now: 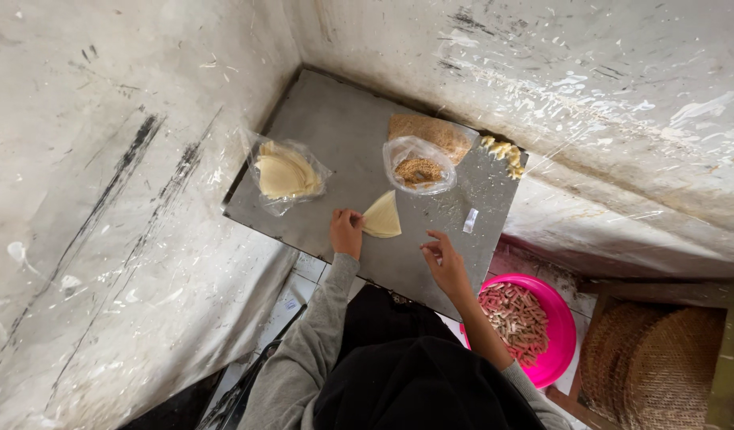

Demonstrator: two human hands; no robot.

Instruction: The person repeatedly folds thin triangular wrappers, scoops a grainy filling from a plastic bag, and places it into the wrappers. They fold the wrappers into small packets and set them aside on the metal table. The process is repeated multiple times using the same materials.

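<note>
While pinched at its lower-left corner by the left hand [345,232], pale triangular wrapper [382,216] on metal tray [335,135] — apex toward the crumb bag [419,166], long axis near-upright — right hand [445,263] beside it, released, fingers loosely curled.

I work in a rough home food-preparation corner, not a fitted kitchen. Bare plastered walls [104,199], scuffed and streaked, close in on two sides. My surface [335,127] is a metal sheet set low above a tiled floor [303,279]. On it stand a bag of pastry wrappers [286,173] and bagged crumbs [419,167]; a pink basin [562,318] of finished rolls sits beside a woven tray [653,366].
</note>
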